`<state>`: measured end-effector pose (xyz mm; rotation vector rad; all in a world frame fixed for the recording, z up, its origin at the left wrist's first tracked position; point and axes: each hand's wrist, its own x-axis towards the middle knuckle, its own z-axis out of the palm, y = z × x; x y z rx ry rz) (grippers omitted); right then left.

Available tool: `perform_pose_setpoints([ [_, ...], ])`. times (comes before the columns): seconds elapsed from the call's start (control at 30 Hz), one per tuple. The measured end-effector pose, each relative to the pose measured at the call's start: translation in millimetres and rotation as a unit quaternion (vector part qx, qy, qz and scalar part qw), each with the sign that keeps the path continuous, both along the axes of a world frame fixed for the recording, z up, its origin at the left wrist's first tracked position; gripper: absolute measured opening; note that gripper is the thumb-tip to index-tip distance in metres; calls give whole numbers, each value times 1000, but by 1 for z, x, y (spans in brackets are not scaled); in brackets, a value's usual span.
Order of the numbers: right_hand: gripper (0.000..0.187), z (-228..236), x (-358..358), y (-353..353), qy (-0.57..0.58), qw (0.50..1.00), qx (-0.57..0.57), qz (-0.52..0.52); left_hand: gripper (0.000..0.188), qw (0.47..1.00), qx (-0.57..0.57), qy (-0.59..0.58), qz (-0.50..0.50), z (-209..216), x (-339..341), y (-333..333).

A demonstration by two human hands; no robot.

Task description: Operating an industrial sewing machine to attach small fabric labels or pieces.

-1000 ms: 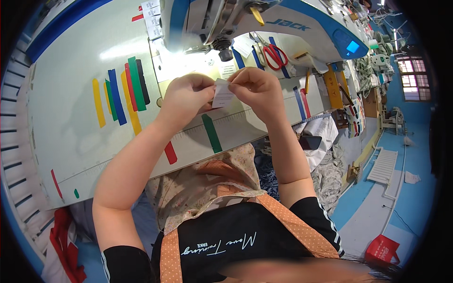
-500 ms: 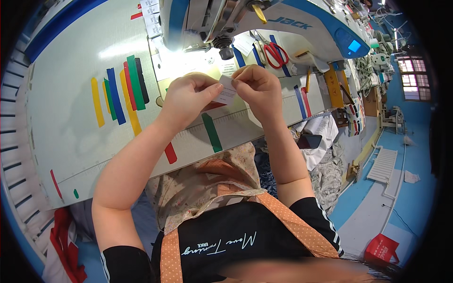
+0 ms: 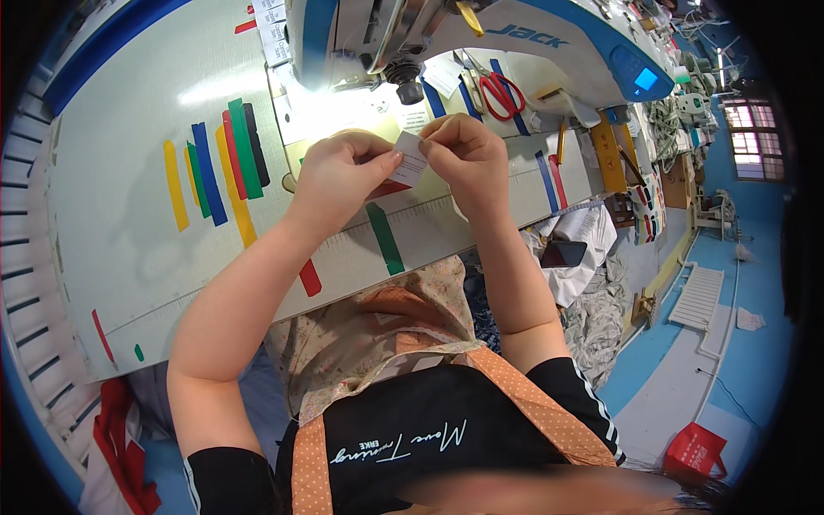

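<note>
A small white printed label [image 3: 410, 163] is pinched between my two hands, just in front of the sewing machine [image 3: 549, 64]. My left hand [image 3: 339, 176] grips its left edge between thumb and fingers. My right hand [image 3: 468, 159] has fingertips closed on its upper right corner. Under the label, close to my left hand, a bit of red material [image 3: 393, 187] shows; whether it is held or lies on the table I cannot tell. The machine's lit needle area [image 3: 403, 81] lies just beyond my hands.
Coloured strips, among them a blue strip [image 3: 209, 174] and a green strip [image 3: 384, 240], lie on the white table [image 3: 112, 232]. Red-handled scissors [image 3: 501, 96] rest right of the needle area. A stack of white labels [image 3: 273, 39] sits at the far left of the machine. A phone [image 3: 563, 254] lies on white cloth.
The label has turned slightly and now shows more of its printed face. My right hand has shifted a little to the left; both hands keep their pinch.
</note>
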<state>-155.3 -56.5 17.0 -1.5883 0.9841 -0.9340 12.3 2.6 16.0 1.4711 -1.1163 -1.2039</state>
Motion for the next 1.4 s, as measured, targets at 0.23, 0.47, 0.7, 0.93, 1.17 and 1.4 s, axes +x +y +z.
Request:
perform_pose_setpoints([
  [0.23, 5, -1, 0, -2, -28, 999, 24, 11, 21, 1000, 4, 18, 4, 1, 0, 0],
  [0.47, 6, -2, 0, 0, -39, 999, 18, 4, 19, 999, 3, 41, 6, 0, -1, 0],
  [0.7, 5, -1, -5, 5, 20, 999, -8, -35, 17, 998, 13, 65, -3, -2, 3, -1],
  [0.93, 19, -5, -76, -7, 279, 904, -285, -152, 15, 998, 26, 59, 11, -8, 4, -3],
  [1.17, 17, -14, -86, -10, 313, 880, -332, -130, 14, 1000, 25, 18, 1, -14, 5, -5],
  [1.4, 11, -17, -83, -6, 299, 882, -335, -142, 14, 999, 31, 19, -1, -7, 4, -4],
])
